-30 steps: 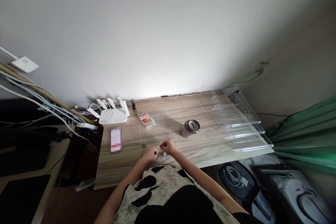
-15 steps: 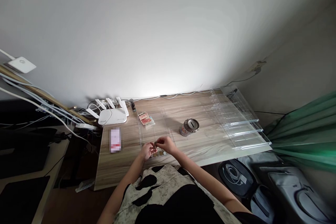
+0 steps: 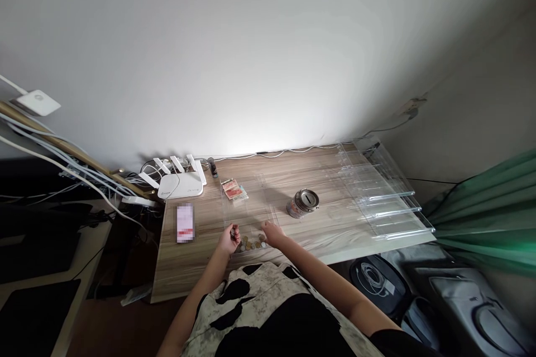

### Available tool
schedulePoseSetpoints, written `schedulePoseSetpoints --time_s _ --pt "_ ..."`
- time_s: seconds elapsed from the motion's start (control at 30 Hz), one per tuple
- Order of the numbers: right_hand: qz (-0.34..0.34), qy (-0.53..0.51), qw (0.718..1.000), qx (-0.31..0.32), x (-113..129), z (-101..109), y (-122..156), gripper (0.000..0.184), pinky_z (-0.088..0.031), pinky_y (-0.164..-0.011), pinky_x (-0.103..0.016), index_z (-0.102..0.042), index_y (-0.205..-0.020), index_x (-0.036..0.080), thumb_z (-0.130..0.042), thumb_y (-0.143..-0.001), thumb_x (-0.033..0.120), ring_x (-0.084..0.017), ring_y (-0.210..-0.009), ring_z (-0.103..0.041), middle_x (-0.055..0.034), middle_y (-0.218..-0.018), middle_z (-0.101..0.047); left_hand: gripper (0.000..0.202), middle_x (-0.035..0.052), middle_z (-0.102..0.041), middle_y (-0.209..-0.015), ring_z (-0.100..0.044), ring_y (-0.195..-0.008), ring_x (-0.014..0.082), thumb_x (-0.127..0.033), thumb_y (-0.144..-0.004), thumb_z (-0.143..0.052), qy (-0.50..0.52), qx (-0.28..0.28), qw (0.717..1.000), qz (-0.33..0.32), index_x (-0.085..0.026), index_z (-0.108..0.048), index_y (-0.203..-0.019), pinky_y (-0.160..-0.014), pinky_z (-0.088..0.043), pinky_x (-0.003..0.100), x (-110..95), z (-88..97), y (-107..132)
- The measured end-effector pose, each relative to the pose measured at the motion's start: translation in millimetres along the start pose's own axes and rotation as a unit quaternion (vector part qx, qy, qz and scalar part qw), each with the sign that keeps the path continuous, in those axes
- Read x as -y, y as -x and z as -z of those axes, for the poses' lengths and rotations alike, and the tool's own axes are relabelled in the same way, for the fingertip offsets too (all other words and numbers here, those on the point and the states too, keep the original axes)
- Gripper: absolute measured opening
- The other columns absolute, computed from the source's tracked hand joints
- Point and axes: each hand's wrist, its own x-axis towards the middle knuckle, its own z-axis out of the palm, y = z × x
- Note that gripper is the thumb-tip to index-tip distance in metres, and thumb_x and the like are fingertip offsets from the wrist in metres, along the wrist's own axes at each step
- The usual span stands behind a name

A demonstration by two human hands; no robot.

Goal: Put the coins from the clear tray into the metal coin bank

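Several coins (image 3: 251, 245) lie in a row in the near end of a clear acrylic tray (image 3: 268, 209) on the wooden table (image 3: 201, 268). My left hand (image 3: 229, 240) hovers just left of the row with its fingers curled and pinched on something small, probably coins. My right hand (image 3: 271, 234) rests at the right end of the row, fingertips down on a coin. Folded banknotes (image 3: 234, 190) lie in the tray's far end.
A tin money box (image 3: 303, 203) stands right of the tray. A phone (image 3: 185, 222) lies to the left, a white router (image 3: 180, 181) behind it with cables. A stack of clear acrylic shelves (image 3: 381, 189) fills the table's right end. Bags sit on the floor at right.
My hands met above the coins half a second ago and have moved apart. The left drew back to the left, the right went down to the row's right end.
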Motion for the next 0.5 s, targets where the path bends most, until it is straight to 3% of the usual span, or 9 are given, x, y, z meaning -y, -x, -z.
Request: schedulePoseSetpoints --time_s 0.17,0.33,0.5 --pt "0.029 0.039 0.998 0.043 -9 -10 3 0.024 -0.047 -0.079 -0.03 -0.071 -0.095 0.021 -0.068 -0.071 0.018 -0.024 -0.1 -0.061 -0.0086 -0.109 -0.064 0.025 -0.0039 -0.047 -0.05 -0.039 -0.037 0.0054 -0.02 -0.094 -0.037 -0.007 -0.01 1.0 0.008 -0.015 -0.054 -0.076 -0.039 -0.028 0.015 4 1.4 0" --pt "0.022 0.08 0.996 0.025 -12 -7 -3 0.041 -0.047 -0.086 -0.033 -0.062 -0.115 0.017 -0.066 -0.074 0.015 -0.027 -0.114 -0.053 -0.0153 -0.121 -0.058 0.025 -0.0028 -0.048 -0.051 -0.042 -0.04 0.006 -0.021 -0.093 -0.04 -0.009 -0.013 1.0 0.014 -0.014 -0.055 -0.074 -0.04 -0.031 0.014 4 4.5 1" --pt "0.043 0.109 0.993 0.03 -13 -6 -4 0.031 -0.048 -0.086 -0.03 -0.064 -0.11 0.015 -0.06 -0.08 0.013 -0.025 -0.112 -0.055 -0.0155 -0.117 -0.061 0.027 -0.0017 -0.049 -0.052 -0.044 -0.041 0.0062 -0.022 -0.094 -0.037 -0.009 -0.015 1.0 0.017 -0.014 -0.054 -0.075 -0.041 -0.033 0.014 4 6.1 1"
